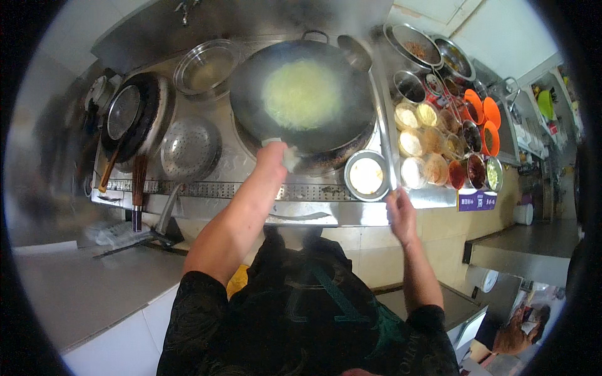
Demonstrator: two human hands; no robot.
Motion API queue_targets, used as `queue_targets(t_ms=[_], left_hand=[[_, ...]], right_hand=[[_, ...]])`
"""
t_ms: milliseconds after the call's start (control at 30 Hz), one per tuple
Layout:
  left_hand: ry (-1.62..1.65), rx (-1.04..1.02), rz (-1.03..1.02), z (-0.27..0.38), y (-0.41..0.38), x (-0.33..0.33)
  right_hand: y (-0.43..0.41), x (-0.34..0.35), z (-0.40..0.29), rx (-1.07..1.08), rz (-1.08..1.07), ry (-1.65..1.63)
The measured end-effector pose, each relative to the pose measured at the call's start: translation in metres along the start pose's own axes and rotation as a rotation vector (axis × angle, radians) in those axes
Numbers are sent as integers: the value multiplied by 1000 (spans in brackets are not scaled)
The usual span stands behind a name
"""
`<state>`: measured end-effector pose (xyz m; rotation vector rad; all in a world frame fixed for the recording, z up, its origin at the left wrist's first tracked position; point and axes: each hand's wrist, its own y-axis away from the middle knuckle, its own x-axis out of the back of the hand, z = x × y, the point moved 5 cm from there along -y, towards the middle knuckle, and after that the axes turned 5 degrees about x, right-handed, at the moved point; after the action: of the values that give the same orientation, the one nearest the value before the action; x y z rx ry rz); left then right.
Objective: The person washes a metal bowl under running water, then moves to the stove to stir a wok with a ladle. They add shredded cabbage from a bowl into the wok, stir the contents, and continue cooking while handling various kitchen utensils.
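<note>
A large dark wok (249,113) sits on the stove, with pale green shredded food (301,94) in its middle and haze over it. My left hand (273,157) grips the wok's near edge through a light cloth (290,159). In my right hand (401,214) is the handle end of a long-handled ladle (355,52); its bowl rests at the wok's far right rim. A metal pot (348,176) with whitish contents stands between the wok and my right hand.
At the left are a perforated skimmer (190,148), a glass-like bowl (207,70), a bamboo brush (138,181) and a stacked black pan (153,98). Seasoning containers (411,143) crowd the right side, with orange bowls (491,110). A person (512,333) is at the lower right.
</note>
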<state>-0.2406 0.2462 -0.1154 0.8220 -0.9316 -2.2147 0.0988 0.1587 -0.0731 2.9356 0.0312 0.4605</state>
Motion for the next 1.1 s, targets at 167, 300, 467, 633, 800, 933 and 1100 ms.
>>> queue_targets(t_ms=[167, 300, 467, 633, 800, 933, 1100], left_hand=[[118, 63, -76, -12, 40, 27], [133, 105, -106, -9, 62, 57], [151, 71, -81, 9, 93, 96], [231, 80, -174, 11, 93, 153], [322, 57, -254, 26, 103, 188], [331, 58, -291, 30, 71, 213], [414, 150, -334, 26, 38, 227]], right_hand=[[-69, 36, -108, 168, -15, 470], [-106, 24, -166, 177, -152, 514], [-92, -19, -225, 277, -349, 609], [-66, -47, -274, 429, -382, 1060], [-61, -76, -293, 609, -430, 1008], [-66, -121, -318, 533, -490, 1041], [-78, -162, -337, 642, -555, 1100]])
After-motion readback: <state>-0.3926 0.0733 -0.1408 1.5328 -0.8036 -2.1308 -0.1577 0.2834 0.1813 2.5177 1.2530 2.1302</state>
